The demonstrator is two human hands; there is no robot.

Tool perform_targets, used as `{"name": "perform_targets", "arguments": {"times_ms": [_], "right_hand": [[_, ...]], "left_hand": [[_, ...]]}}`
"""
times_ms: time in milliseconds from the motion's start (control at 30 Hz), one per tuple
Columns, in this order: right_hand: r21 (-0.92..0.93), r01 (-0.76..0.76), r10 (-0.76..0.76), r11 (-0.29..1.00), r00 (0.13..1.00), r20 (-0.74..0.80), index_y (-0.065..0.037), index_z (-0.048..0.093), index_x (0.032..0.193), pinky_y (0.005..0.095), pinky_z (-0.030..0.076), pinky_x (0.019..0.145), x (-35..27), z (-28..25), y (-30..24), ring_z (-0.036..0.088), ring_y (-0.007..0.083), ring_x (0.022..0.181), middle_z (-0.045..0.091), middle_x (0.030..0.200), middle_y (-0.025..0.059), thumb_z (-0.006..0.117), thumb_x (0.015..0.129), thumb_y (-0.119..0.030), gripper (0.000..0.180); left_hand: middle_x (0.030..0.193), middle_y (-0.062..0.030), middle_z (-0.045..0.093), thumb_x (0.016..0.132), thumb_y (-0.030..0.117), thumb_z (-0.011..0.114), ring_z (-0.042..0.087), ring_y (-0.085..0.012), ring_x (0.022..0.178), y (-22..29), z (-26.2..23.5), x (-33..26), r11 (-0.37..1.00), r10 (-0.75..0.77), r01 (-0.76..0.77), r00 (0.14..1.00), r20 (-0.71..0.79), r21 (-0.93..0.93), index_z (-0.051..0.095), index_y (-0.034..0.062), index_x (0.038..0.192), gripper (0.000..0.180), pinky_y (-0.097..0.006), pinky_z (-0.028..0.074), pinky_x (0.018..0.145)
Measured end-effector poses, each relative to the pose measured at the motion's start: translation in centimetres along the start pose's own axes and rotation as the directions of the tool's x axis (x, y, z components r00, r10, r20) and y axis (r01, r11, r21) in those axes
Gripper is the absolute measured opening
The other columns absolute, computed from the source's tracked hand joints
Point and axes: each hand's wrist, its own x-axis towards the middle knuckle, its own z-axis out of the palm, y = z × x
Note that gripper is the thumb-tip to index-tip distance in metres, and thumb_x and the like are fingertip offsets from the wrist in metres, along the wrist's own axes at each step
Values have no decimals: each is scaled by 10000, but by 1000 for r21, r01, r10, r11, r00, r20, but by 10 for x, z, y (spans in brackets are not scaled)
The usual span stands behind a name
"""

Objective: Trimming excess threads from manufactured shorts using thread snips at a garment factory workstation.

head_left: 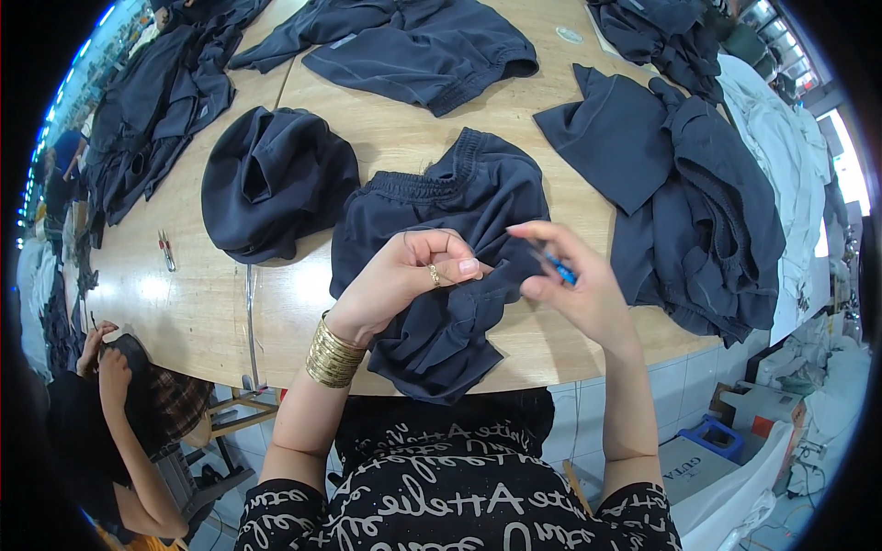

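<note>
Left hand (409, 275) pinches navy shorts (441, 239) fabric at bench (184, 303) near edge; right hand (574, 285), just beside, grips blue thread snips (558, 268), tip toward pinch.

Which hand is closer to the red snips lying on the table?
Left. The left hand pinches the dark shorts nearer the red snips, which lie off to the left. The right hand, holding a small blue tool, is farther away.

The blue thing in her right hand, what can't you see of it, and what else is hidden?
- Blue tool, head view: mostly covered by the right hand; its kind can't be told.
- Dark shorts: the spot pinched by the left hand is hidden.
- Small tool on the table: too small to identify.
</note>
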Motion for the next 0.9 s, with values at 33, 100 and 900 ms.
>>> {"name": "perform_targets", "arguments": {"times_ms": [33, 100, 900], "right_hand": [[69, 17, -21, 997, 998, 60, -1, 580, 1064, 208, 419, 750, 2, 7, 3, 520, 67, 843, 592, 969, 15, 694, 798, -175, 337], [40, -14, 8, 999, 987, 159, 9, 615, 965, 197, 389, 704, 5, 13, 16, 474, 58, 750, 564, 899, -1, 699, 788, -131, 241], [531, -182, 113, 827, 981, 160, -46, 570, 804, 166, 239, 483, -8, 25, -32, 348, -8, 563, 472, 669, -71, 646, 809, -87, 87]], "left_hand": [[859, -34, 649, 862, 151, 629, 609, -108, 883, -3, -2, 0, 999, 30, -30, 999, 19, -15, 617, 22, 847, 130, -227, 450, 819], [875, -31, 666, 871, 148, 620, 605, -73, 843, -2, -2, -3, 998, 62, -61, 997, 37, -29, 626, 10, 886, 139, -202, 458, 792], [926, -32, 591, 964, 295, 423, 539, -51, 721, 25, 12, -22, 968, 112, -133, 988, 110, 214, 551, -1, 1156, 375, -187, 466, 650]]}}
